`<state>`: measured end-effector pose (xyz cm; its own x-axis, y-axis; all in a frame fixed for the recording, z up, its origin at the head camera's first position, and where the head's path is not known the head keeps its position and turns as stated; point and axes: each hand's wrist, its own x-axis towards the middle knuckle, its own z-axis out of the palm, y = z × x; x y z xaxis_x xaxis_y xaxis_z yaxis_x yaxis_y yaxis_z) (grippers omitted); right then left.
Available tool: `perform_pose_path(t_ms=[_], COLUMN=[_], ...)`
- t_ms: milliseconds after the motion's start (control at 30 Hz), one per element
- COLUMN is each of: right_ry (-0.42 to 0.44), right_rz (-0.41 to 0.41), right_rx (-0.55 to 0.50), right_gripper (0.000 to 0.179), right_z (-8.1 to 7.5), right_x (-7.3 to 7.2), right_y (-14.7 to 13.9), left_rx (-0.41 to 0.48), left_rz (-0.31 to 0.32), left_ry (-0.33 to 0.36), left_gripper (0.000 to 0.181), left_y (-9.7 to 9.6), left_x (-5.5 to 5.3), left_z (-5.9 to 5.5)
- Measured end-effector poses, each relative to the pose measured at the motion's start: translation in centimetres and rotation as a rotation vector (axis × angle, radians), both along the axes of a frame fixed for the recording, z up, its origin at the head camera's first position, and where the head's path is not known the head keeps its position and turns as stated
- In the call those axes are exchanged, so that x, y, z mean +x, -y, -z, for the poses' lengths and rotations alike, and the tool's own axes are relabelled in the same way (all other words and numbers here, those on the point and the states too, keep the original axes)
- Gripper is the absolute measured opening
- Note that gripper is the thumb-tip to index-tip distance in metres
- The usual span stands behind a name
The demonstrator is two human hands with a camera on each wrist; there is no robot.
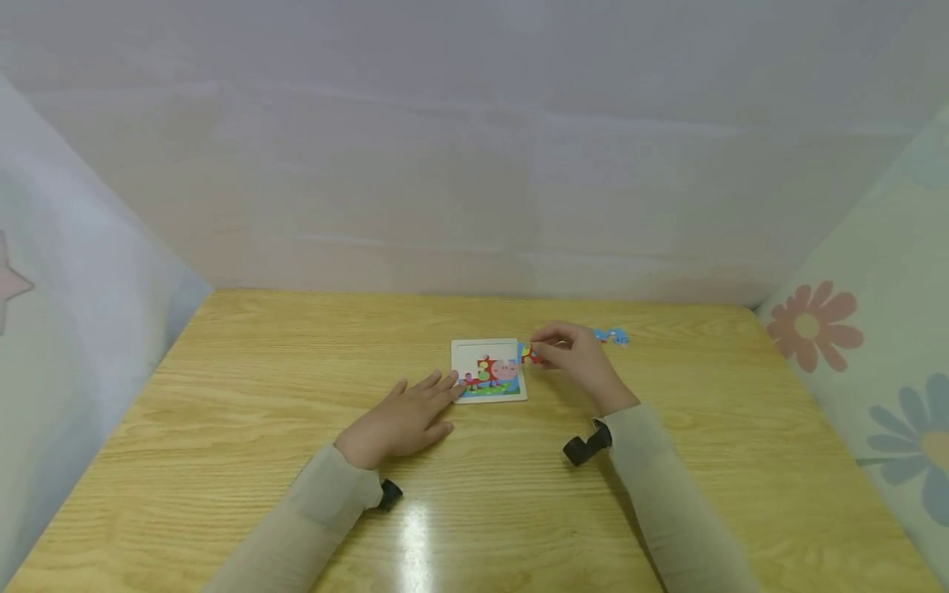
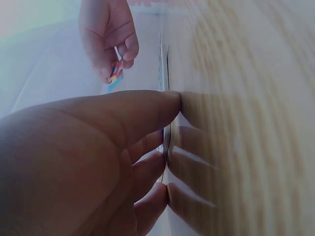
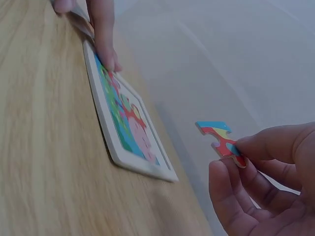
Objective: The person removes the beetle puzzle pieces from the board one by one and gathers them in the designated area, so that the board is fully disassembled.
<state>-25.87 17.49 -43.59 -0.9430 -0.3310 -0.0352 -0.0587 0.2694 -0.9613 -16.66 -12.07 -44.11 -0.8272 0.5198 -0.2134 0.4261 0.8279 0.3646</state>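
A white-framed puzzle board (image 1: 489,399) lies flat on the table, its lower part filled with colourful pieces showing a pink pig face (image 1: 505,370). Fingers of my left hand (image 1: 404,418) rest spread on the board's left edge and the table beside it. Just above the board's right edge, my right hand (image 1: 577,362) pinches a puzzle piece (image 3: 224,141) between thumb and fingers. That piece is red, yellow and blue, and it is held apart from the board. The upper part of the board shows a bare white bed.
Blue puzzle pieces (image 1: 612,336) lie on the wooden table (image 1: 474,511) beyond my right hand. Pale fabric walls (image 1: 474,165) stand behind and at both sides, the right one printed with flowers (image 1: 814,326). Black camera mounts sit at both wrists.
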Motion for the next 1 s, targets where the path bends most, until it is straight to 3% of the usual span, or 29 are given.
perform_pose_path(t_ms=[367,633,1000], right_ry=[0.019,0.035,0.041], right_rz=[0.064,0.129,0.201], right_rx=[0.073,0.078,0.165], right_gripper=[0.025,0.026,0.024], right_z=[0.5,1.1,1.5], right_x=[-0.3,-0.9,-1.0], right_y=[-3.3,-4.5,-5.8], left_rx=[-0.008,-0.001,0.005], left_rz=[0.013,0.013,0.02], left_ry=[-0.013,-0.022,-0.013], left_gripper=[0.06,0.06,0.06], left_y=[0.1,0.3,-0.2], left_x=[-0.1,0.1,0.1], left_z=[0.4,0.4,0.1])
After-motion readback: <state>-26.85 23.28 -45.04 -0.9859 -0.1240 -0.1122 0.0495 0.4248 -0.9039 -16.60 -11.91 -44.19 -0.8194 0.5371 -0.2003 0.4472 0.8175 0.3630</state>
